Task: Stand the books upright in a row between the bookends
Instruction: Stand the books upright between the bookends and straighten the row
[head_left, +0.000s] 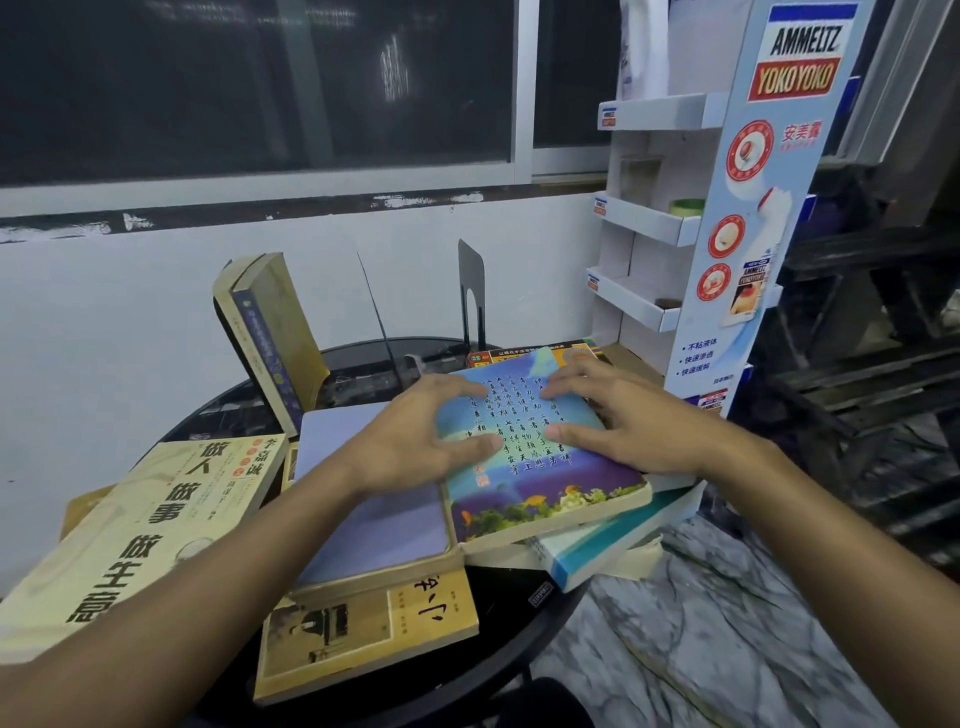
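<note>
From the head view, both of your hands are down on the blue book (530, 467), the one with columns of dark calligraphy on its cover and flowers along the near edge. It lies flat, cover up, on top of a white and teal book (597, 553) at the right side of the round dark surface (511, 590).

Your left hand (415, 441) comes in over the book's left edge. Its fingers are spread and arched, with the tips and the thumb resting on the cover, not wrapped round anything. Your right hand (628, 421) lies over the right edge, fingers stretched fairly flat across the cover towards the left hand, thumb on the cover too. The two sets of fingertips are near each other but apart.

Just beside the blue book on the left, partly under your left wrist, lies a lavender book (374, 514), stacked on a yellow book (363, 631). Further left a cream book (145, 525) with large black characters lies flat under your left forearm.

At the back, two books (270, 332) stand leaning. To their right, well behind your hands, are a thin bookend (378, 322) seen edge-on and a black bookend (471, 288), with open space between them. A cardboard display stand (727, 218) rises at the right.
</note>
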